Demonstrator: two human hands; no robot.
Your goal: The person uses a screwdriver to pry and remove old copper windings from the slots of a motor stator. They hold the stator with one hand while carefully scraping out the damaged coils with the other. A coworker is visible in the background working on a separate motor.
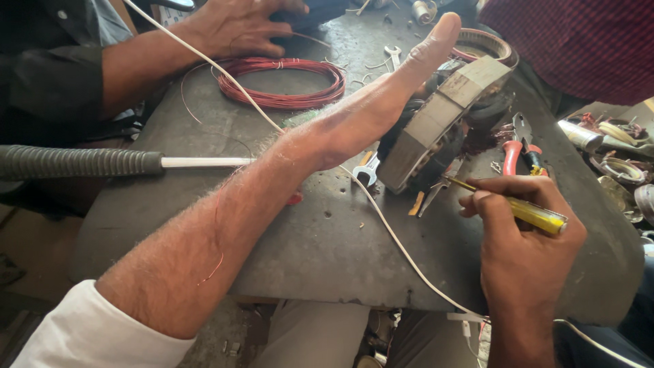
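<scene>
My left hand [381,102] reaches across the table and steadies a grey motor stator [443,116], which stands tilted on its edge. The thumb points up; the fingers are hidden behind the stator. My right hand [524,238] grips a yellow-handled screwdriver [528,210], whose tip rests at the stator's lower edge. A thin strand of red wire lies along my left forearm.
Another person's hand [235,27] rests at the table's far left beside a coil of red wire [283,82]. A white cable [388,228] crosses the dark table [306,259]. Red-handled pliers [521,146], a spanner [368,172], a ribbed grey handle [82,162] and metal parts [613,163] lie around.
</scene>
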